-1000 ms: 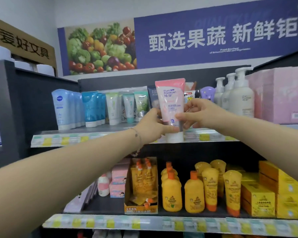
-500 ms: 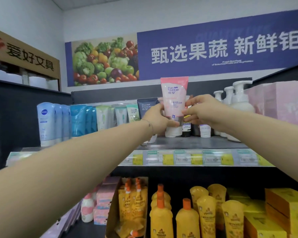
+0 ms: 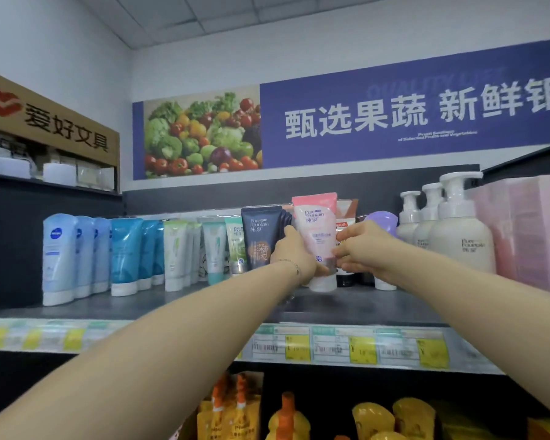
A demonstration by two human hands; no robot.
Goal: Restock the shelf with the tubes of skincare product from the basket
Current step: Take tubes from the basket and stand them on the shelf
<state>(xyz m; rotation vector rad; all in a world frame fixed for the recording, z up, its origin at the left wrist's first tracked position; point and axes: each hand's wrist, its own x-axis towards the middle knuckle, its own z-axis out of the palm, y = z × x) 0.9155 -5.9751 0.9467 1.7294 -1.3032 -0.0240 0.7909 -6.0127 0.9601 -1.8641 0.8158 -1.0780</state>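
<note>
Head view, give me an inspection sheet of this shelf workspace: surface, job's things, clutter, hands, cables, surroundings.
Surface: grey top shelf, price labels along its front edge.
Job's things: pink tube upright, cap down, beside a dark blue tube; basket not in view.
Clutter: nothing seen.
Hands: left hand and right hand both grip the pink tube.
Cables: nothing seen.
Surroundings: white pump bottles and pink boxes to the right, vegetable banner above.

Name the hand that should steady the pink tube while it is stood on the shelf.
Left, probably: the left hand wraps the lower body of the pink tube, while the right hand only pinches its right edge.
</note>
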